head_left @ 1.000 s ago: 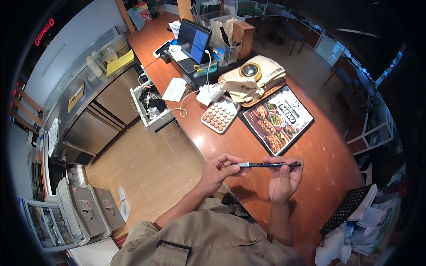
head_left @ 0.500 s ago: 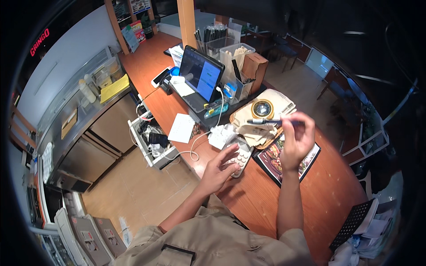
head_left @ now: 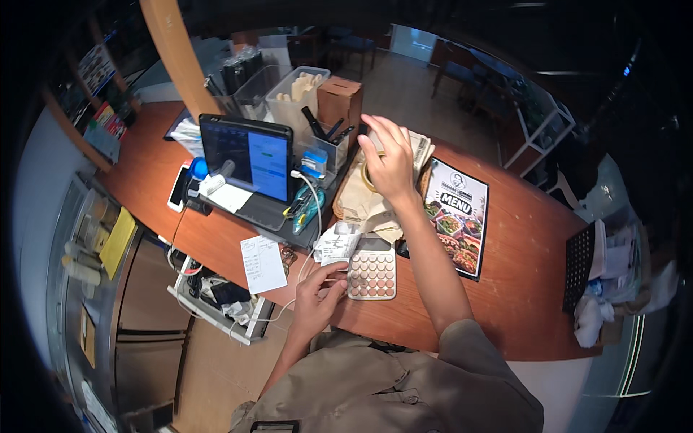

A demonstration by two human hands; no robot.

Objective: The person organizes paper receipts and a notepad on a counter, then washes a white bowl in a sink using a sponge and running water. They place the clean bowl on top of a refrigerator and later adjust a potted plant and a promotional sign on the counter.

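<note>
My right hand (head_left: 390, 162) is stretched out over a pile of folded beige bags (head_left: 359, 200), fingers spread, with nothing visibly in it. It hovers just right of a clear box holding dark pens (head_left: 323, 135) and a brown cardboard box (head_left: 339, 101). A tape ring (head_left: 367, 178) shows under the palm. My left hand (head_left: 317, 296) rests on the wooden counter (head_left: 520, 289), its fingertips at the left edge of a pale calculator (head_left: 372, 274), below a crumpled receipt (head_left: 336, 244).
A dark screen on a stand (head_left: 247, 155) stands to the left, with a phone (head_left: 180, 186) and a white note (head_left: 263, 263) nearby. A picture menu (head_left: 456, 216) lies right of the bags. A black keyboard (head_left: 580, 263) and an open drawer (head_left: 216, 299) flank the counter.
My right hand carried a dark pen forward from in front of me to the pen box and no longer shows it. My left hand slid from the calculator keys to its left edge.
</note>
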